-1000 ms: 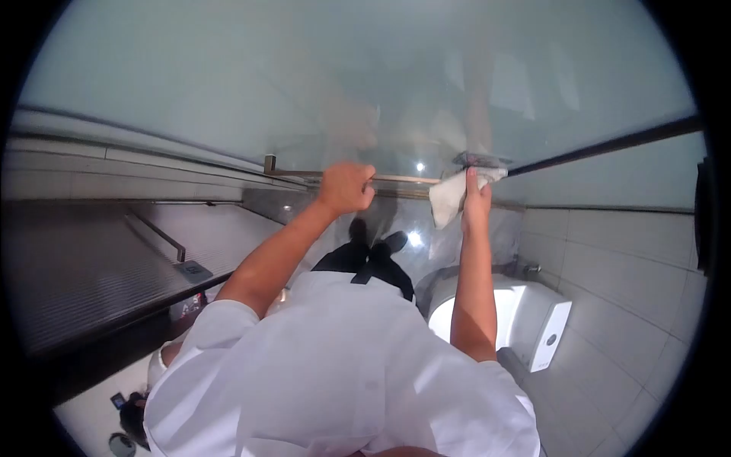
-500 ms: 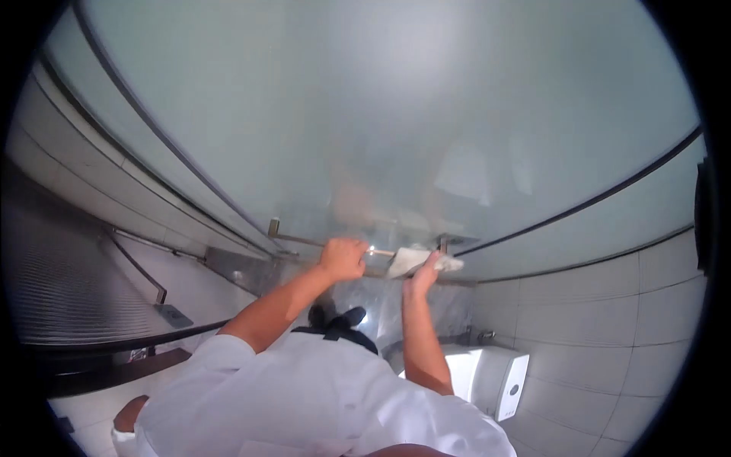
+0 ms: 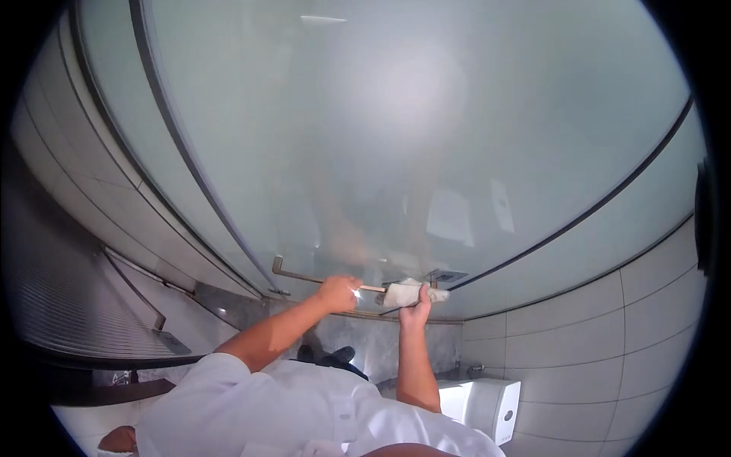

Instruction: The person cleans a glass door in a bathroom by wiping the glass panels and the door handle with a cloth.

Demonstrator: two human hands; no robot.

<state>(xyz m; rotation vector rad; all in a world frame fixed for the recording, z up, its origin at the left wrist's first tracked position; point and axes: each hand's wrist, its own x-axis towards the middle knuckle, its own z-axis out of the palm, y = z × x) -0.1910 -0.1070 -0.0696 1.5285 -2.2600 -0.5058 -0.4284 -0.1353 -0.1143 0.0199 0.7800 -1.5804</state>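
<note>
A long metal handle [image 3: 301, 276] runs across the lower part of a frosted glass door [image 3: 396, 137]. My left hand [image 3: 339, 294] is wrapped round the middle of the handle. A whitish cloth [image 3: 402, 294] lies round the handle's right part, and my right hand [image 3: 416, 308] grips it there, thumb on top. Just above the cloth is a metal lock plate [image 3: 448, 276] on the glass.
A ribbed glass door [image 3: 68, 282] with its own handle stands at the left. At the lower right is a white toilet [image 3: 487, 404] beside a tiled wall [image 3: 563, 335]. Part of another person [image 3: 118, 440] shows at the bottom left.
The view has tilted upward, so the handle and both hands sit lower in the frame. The cloth hung loosely near the lock plate earlier and is now wrapped round the handle.
</note>
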